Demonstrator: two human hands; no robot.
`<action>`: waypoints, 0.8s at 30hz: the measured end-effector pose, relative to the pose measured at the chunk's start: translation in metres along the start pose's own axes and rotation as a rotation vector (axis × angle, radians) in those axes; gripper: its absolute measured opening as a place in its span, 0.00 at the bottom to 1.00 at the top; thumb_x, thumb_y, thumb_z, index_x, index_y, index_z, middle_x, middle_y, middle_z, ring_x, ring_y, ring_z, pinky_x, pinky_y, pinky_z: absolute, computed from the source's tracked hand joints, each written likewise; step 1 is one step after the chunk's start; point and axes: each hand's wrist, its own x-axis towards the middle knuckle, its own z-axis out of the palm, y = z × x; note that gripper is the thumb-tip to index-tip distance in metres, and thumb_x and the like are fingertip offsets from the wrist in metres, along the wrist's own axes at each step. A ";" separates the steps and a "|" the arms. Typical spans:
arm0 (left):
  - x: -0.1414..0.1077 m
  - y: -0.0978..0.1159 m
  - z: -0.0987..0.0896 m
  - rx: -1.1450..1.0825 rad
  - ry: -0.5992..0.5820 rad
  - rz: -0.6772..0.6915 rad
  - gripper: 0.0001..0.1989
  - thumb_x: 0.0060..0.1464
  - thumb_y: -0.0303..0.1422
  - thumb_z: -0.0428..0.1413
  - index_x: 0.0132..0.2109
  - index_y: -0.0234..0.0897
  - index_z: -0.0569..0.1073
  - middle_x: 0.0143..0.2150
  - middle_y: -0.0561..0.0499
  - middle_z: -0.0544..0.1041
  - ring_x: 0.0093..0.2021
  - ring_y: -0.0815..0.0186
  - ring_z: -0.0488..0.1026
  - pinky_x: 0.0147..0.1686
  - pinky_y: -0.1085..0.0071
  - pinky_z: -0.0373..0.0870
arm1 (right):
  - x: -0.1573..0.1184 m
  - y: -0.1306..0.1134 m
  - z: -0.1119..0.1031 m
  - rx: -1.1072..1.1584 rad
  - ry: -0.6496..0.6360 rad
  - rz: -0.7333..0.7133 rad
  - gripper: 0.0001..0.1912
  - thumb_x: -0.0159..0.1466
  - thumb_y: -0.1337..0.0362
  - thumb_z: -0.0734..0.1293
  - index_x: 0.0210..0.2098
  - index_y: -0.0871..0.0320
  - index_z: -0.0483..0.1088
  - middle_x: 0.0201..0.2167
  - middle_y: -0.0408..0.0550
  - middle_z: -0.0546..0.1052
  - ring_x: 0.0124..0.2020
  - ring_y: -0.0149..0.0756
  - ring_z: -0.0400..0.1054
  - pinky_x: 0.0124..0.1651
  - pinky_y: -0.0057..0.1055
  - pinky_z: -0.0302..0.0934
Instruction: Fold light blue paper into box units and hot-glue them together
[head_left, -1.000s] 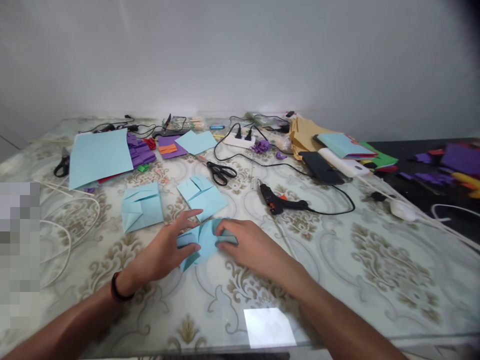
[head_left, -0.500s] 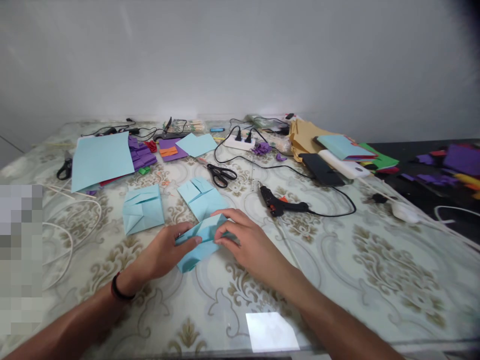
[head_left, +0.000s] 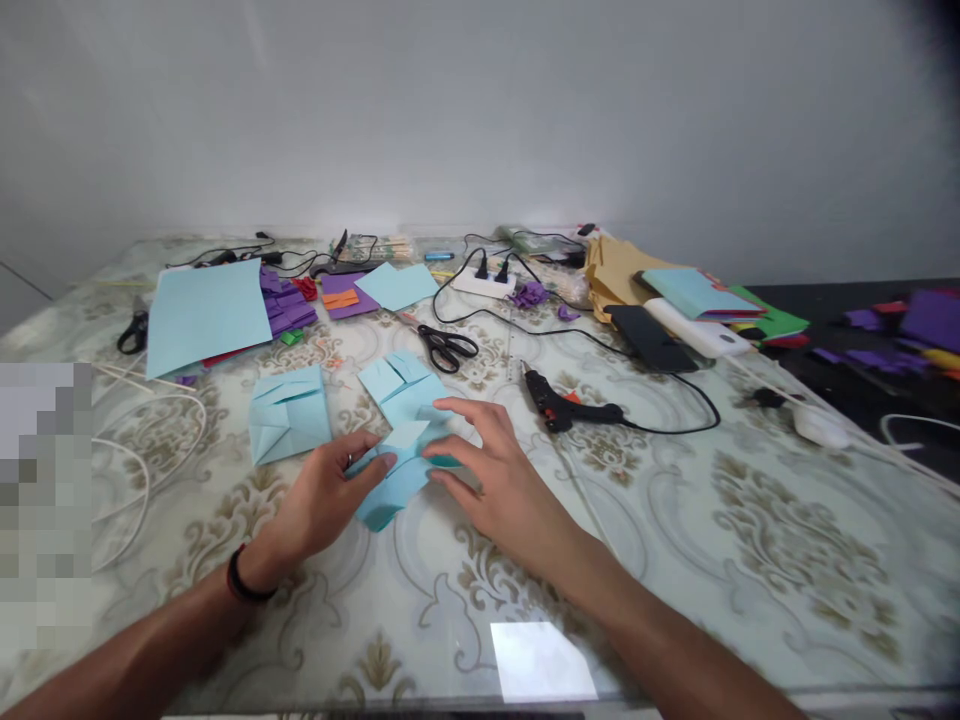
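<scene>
My left hand (head_left: 330, 497) grips a light blue folded paper (head_left: 396, 490) by its left side, thumb on top and fingers behind. The paper has raised flaps and creases. At its right edge is my right hand (head_left: 491, 470), fingers spread and curved; whether the fingertips touch the paper is hard to tell. Just behind the held sheet lies a second folded blue paper (head_left: 401, 385), partly covered by it. To the left, a third folded blue paper (head_left: 289, 415) rests flat on the patterned table (head_left: 660, 560).
Black scissors (head_left: 448, 348) and a corded glue gun (head_left: 566, 400) lie beyond my hands. Farther back are a power strip (head_left: 484, 282), a large blue sheet (head_left: 210, 318), and purple paper pieces (head_left: 285, 303). A dark phone (head_left: 651, 338) sits at right, with white cables nearby.
My right fingers have loosened from a pinch on the paper and spread apart. The paper's flap has opened out flatter. My left hand keeps its grip.
</scene>
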 end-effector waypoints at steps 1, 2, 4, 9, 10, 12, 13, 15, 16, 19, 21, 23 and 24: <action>0.000 0.000 0.000 -0.004 -0.007 0.003 0.15 0.64 0.42 0.56 0.35 0.36 0.75 0.29 0.55 0.70 0.31 0.67 0.65 0.31 0.72 0.62 | 0.000 0.000 0.000 0.005 0.003 0.009 0.11 0.65 0.75 0.70 0.43 0.53 0.75 0.63 0.55 0.67 0.63 0.53 0.59 0.63 0.60 0.62; -0.001 -0.001 0.000 -0.005 -0.009 0.005 0.15 0.64 0.42 0.55 0.35 0.36 0.75 0.29 0.55 0.71 0.31 0.66 0.65 0.32 0.72 0.63 | 0.000 0.001 0.000 0.014 0.003 0.022 0.11 0.64 0.75 0.70 0.42 0.53 0.76 0.63 0.55 0.67 0.63 0.53 0.59 0.64 0.59 0.62; -0.001 -0.003 0.001 0.004 0.004 0.008 0.15 0.64 0.43 0.55 0.36 0.37 0.76 0.30 0.55 0.72 0.32 0.66 0.66 0.32 0.72 0.63 | 0.000 0.002 -0.001 0.048 -0.008 0.048 0.12 0.62 0.76 0.71 0.39 0.52 0.78 0.63 0.52 0.68 0.64 0.52 0.60 0.64 0.57 0.63; -0.001 -0.009 0.005 -0.063 0.099 0.010 0.13 0.63 0.40 0.58 0.50 0.39 0.72 0.32 0.56 0.70 0.31 0.67 0.67 0.31 0.74 0.64 | -0.003 0.004 -0.001 0.162 -0.055 0.146 0.17 0.60 0.80 0.68 0.36 0.51 0.81 0.45 0.47 0.77 0.47 0.40 0.75 0.49 0.37 0.71; -0.001 -0.009 0.006 -0.102 0.114 0.010 0.15 0.62 0.39 0.59 0.54 0.41 0.70 0.32 0.56 0.70 0.31 0.68 0.67 0.30 0.75 0.64 | -0.003 0.004 -0.001 0.175 -0.056 0.170 0.18 0.59 0.81 0.67 0.36 0.51 0.81 0.41 0.45 0.77 0.41 0.37 0.75 0.43 0.33 0.71; 0.000 -0.008 0.007 -0.167 0.140 0.031 0.18 0.61 0.37 0.60 0.56 0.43 0.66 0.34 0.56 0.70 0.33 0.69 0.70 0.31 0.76 0.66 | -0.004 0.004 -0.001 0.205 -0.047 0.194 0.19 0.58 0.81 0.67 0.35 0.51 0.82 0.36 0.43 0.77 0.33 0.33 0.73 0.34 0.28 0.67; 0.000 -0.008 0.006 -0.184 0.155 0.054 0.17 0.61 0.36 0.60 0.55 0.43 0.66 0.37 0.55 0.72 0.36 0.68 0.71 0.33 0.76 0.68 | -0.003 0.004 -0.001 0.223 -0.039 0.196 0.19 0.58 0.80 0.67 0.35 0.51 0.83 0.36 0.43 0.77 0.31 0.31 0.72 0.32 0.27 0.65; -0.001 -0.008 0.006 -0.176 0.177 0.112 0.14 0.60 0.35 0.60 0.51 0.43 0.67 0.45 0.52 0.74 0.43 0.67 0.74 0.38 0.75 0.71 | -0.003 0.003 -0.002 0.250 -0.023 0.189 0.18 0.59 0.79 0.67 0.35 0.51 0.83 0.36 0.44 0.77 0.31 0.31 0.72 0.31 0.26 0.64; -0.001 -0.008 0.005 -0.148 0.177 0.136 0.11 0.61 0.34 0.58 0.50 0.42 0.68 0.48 0.50 0.75 0.46 0.66 0.74 0.41 0.74 0.72 | -0.002 0.003 -0.003 0.256 -0.017 0.180 0.18 0.59 0.79 0.67 0.35 0.51 0.83 0.36 0.44 0.77 0.32 0.31 0.73 0.32 0.26 0.65; -0.004 -0.010 0.004 -0.056 0.171 0.168 0.06 0.64 0.35 0.55 0.47 0.40 0.71 0.48 0.48 0.77 0.48 0.63 0.75 0.44 0.70 0.73 | -0.002 0.003 -0.005 0.263 -0.012 0.156 0.19 0.58 0.80 0.66 0.35 0.51 0.83 0.38 0.45 0.78 0.35 0.32 0.74 0.33 0.26 0.66; -0.005 -0.010 0.004 -0.089 0.197 0.175 0.08 0.64 0.36 0.56 0.49 0.41 0.70 0.48 0.47 0.77 0.50 0.61 0.76 0.45 0.69 0.74 | -0.002 0.002 -0.006 0.264 -0.012 0.152 0.20 0.58 0.80 0.66 0.36 0.51 0.83 0.38 0.45 0.78 0.35 0.33 0.75 0.31 0.26 0.66; -0.006 -0.008 0.004 -0.158 0.220 0.157 0.15 0.62 0.36 0.58 0.53 0.42 0.67 0.49 0.48 0.77 0.50 0.61 0.77 0.43 0.71 0.75 | -0.002 0.002 -0.006 0.265 -0.003 0.156 0.19 0.59 0.78 0.66 0.36 0.51 0.84 0.36 0.45 0.78 0.35 0.34 0.75 0.30 0.25 0.65; -0.005 -0.006 0.003 -0.173 0.210 0.136 0.18 0.61 0.37 0.60 0.55 0.43 0.66 0.49 0.48 0.77 0.49 0.61 0.77 0.42 0.71 0.75 | -0.002 0.002 -0.006 0.272 0.005 0.156 0.18 0.60 0.78 0.67 0.36 0.51 0.84 0.36 0.46 0.78 0.35 0.34 0.75 0.29 0.25 0.65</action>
